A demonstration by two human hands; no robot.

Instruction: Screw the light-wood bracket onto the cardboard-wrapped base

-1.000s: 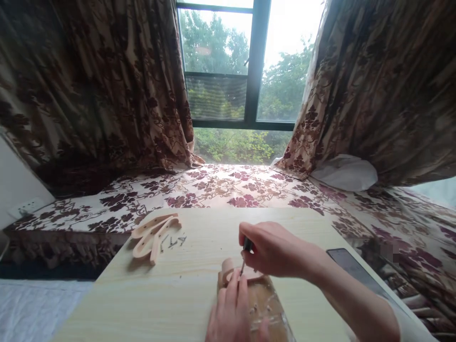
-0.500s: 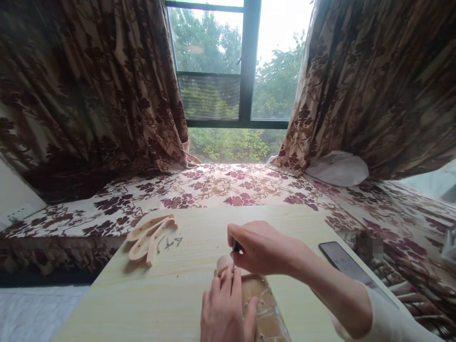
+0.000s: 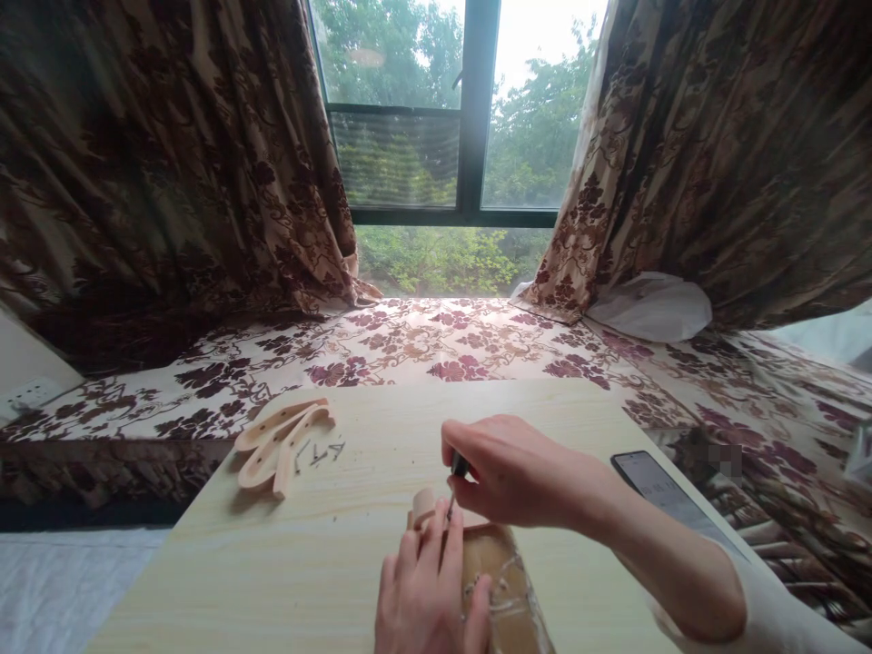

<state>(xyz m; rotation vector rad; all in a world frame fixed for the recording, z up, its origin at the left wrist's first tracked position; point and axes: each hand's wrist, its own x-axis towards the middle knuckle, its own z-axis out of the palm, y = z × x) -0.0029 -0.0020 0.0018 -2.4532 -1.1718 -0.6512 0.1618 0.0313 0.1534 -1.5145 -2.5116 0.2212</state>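
Observation:
My right hand [image 3: 518,468] is closed around the black handle of a screwdriver [image 3: 460,464], whose thin shaft points down. The tip meets the fingertips of my left hand [image 3: 426,581], over a pale wooden piece [image 3: 423,502] with a rounded end. My left fingers lie across that piece and hold it down; whether they also pinch a screw is hidden. Under the hands is a flat brown block [image 3: 504,581] with shiny clear film or tape and small dark bits on it. Most of the wooden piece is covered by my hands.
Curved wooden pieces with holes [image 3: 286,445] lie at the table's left, beside several loose screws [image 3: 331,451]. A phone [image 3: 671,495] rests by the right edge of the pale table [image 3: 238,563]. Beyond are a flower-patterned window seat [image 3: 436,341], curtains and a white bag [image 3: 654,307].
The view has tilted slightly downward. My right hand and the screwdriver have shifted a little to the right, and the shaft shows more clearly. My left hand stays over the wooden piece.

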